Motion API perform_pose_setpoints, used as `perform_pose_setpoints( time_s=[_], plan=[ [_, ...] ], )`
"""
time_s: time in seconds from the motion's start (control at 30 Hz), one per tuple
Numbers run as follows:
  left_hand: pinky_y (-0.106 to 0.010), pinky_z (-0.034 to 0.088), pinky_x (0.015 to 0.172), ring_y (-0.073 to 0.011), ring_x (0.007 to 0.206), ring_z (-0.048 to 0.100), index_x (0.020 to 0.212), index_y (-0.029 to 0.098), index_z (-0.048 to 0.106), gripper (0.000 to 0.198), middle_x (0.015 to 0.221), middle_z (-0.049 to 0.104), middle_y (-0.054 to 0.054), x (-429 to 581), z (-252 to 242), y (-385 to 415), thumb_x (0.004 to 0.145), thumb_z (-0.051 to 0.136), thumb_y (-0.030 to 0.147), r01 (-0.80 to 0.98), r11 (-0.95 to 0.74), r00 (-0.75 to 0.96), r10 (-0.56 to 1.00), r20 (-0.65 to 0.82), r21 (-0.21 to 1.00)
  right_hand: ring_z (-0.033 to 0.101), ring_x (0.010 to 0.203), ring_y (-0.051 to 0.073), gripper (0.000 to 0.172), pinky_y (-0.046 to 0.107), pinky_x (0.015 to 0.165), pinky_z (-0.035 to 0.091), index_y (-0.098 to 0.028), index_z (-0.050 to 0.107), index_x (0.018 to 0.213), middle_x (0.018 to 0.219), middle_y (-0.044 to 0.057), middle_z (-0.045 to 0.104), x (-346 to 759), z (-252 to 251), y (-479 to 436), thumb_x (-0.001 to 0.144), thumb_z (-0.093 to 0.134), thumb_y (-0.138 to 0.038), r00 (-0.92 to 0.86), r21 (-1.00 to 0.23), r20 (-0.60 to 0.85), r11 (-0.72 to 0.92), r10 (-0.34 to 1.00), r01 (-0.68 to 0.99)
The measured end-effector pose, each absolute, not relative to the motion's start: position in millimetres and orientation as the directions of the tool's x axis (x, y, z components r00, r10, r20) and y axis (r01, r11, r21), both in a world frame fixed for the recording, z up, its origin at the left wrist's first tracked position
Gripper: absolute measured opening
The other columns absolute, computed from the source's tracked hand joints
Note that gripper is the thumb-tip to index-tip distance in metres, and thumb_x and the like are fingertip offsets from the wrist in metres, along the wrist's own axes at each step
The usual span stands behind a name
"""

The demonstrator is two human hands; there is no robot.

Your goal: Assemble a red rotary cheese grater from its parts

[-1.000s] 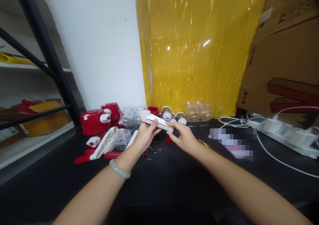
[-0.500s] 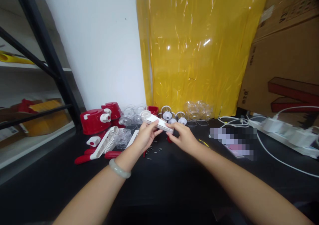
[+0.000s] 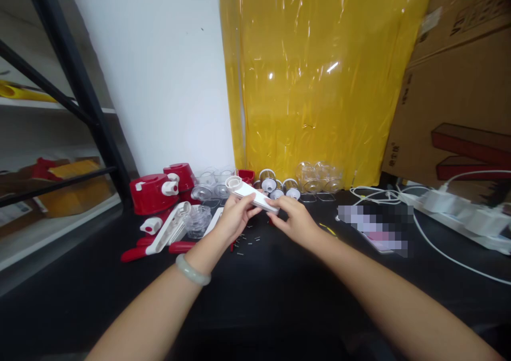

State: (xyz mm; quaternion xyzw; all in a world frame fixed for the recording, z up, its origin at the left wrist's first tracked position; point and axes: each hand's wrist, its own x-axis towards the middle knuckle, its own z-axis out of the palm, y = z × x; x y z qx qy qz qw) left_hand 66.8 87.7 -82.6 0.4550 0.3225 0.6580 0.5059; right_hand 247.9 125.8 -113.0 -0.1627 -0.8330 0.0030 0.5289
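Observation:
Both my hands hold one white plastic handle piece (image 3: 250,195) with a round ring at its far left end, above the black table (image 3: 255,308). My left hand (image 3: 232,220), with a pale bangle on its wrist, grips the middle of the piece with thumb and fingers. My right hand (image 3: 296,220) pinches the near right end of it. Small metal pins (image 3: 244,241) lie scattered on the table just below my hands.
Red lids (image 3: 154,192), white and red handles (image 3: 167,234) and clear plastic cups (image 3: 197,220) lie at the left. Metal-topped rollers (image 3: 275,184) and clear domes (image 3: 317,177) stand before a yellow plastic sheet (image 3: 315,79). White cables and a power strip (image 3: 459,214) lie right, under cardboard boxes (image 3: 459,84). A shelf frame (image 3: 75,89) stands left.
The white piece has tilted slightly in my hands and sits a little lower on the right end. My hands have hardly moved.

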Motion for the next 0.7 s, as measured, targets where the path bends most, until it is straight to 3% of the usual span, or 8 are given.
perform_pose_setpoints(
  time_s=[0.13,0.2,0.4,0.7],
  plan=[
    [-0.036,0.059,0.089,-0.0234,0.106,0.071,0.109,0.017,0.063,0.032,0.122,0.072,-0.011,67.9,-80.7,87.1,0.08,0.076,0.021,-0.392,-0.323,-0.065,0.944,0.325,0.861,0.068,0.101,0.023,0.04,0.042,0.09,0.054,-0.024,0.06,0.128,0.111,0.01,0.072,248.2,-113.6,125.8,0.088,0.065,-0.024,-0.342,-0.287,0.866,0.923,0.365,0.258],
    [-0.038,0.058,0.093,-0.0242,0.112,0.068,0.113,0.02,0.06,0.039,0.122,0.072,-0.01,67.9,-79.7,87.1,0.078,0.078,0.019,-0.414,-0.348,-0.07,0.934,0.352,0.841,0.069,0.101,0.024,0.045,0.043,0.09,0.054,-0.023,0.057,0.131,0.112,0.011,0.071,248.6,-113.4,126.2,0.087,0.067,-0.028,-0.314,-0.35,0.851,0.901,0.421,0.257],
    [-0.035,0.056,0.096,-0.0202,0.105,0.07,0.105,0.02,0.064,0.044,0.104,0.074,-0.002,67.2,-83.1,88.8,0.068,0.086,0.017,-0.443,-0.381,-0.068,0.917,0.393,0.812,0.068,0.1,0.024,0.032,0.043,0.09,0.053,-0.021,0.062,0.122,0.109,0.011,0.072,248.5,-110.1,125.1,0.091,0.062,-0.03,-0.287,-0.348,0.86,0.897,0.422,0.273],
    [-0.042,0.054,0.101,-0.0264,0.112,0.068,0.107,0.018,0.066,0.05,0.108,0.074,-0.008,69.9,-89.6,89.7,0.063,0.09,0.016,-0.385,-0.372,-0.016,0.918,0.397,0.844,0.068,0.092,0.023,0.024,0.04,0.085,0.053,-0.022,0.064,0.113,0.106,0.009,0.074,246.8,-109.2,123.0,0.09,0.064,-0.028,-0.336,-0.367,0.829,0.889,0.446,0.274]
  ],
)
